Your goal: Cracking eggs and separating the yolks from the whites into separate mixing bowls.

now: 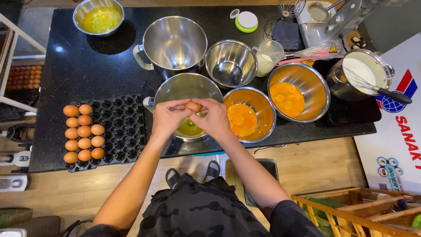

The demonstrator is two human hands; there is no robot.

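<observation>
Both hands meet over the nearest steel bowl, which holds a pool of clear egg white. The left hand and right hand each have their grip clamped on a brown egg, held between the fingertips above the bowl. Just to the right, a second bowl holds yolks, and a larger one beyond it holds more. To the left lies a black egg tray with eleven brown eggs in its left columns. Farther back stand two empty steel bowls, a pot of white liquid with a whisk in it, and a bowl of yellow liquid. The black desk rests over a wooden floor. A machine at the top right is cut off.
</observation>
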